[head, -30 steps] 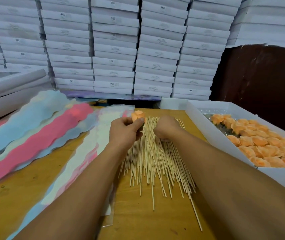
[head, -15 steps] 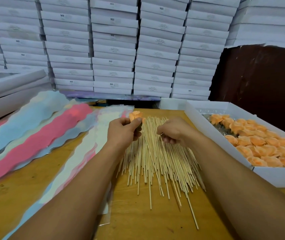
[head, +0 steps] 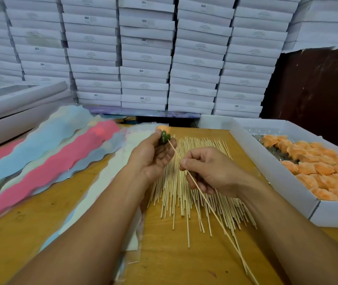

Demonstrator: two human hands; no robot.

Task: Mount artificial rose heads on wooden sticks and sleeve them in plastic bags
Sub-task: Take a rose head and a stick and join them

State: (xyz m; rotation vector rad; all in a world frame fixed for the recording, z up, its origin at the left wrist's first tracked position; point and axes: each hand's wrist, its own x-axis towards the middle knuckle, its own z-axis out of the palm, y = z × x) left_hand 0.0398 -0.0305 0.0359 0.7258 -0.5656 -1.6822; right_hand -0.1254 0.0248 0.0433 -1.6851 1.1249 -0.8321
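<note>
Head view: the left hand is turned palm-up, thumb and fingers holding a rose head by its green base, orange petals pointing away. The right hand pinches a single stick between thumb and forefinger. Half a second ago that hand was down among the stick pile picking; now it has lifted one stick clear and angled it so the far tip sits just beside the green base, whether touching or not I cannot tell. The near end trails back toward the right forearm. That suggests the picking step is done and mounting is about to start: the tip probably needs pushing into the underside of the base. More rose heads fill the box on the right; coloured bags lie on the left of the table, untouched.
</note>
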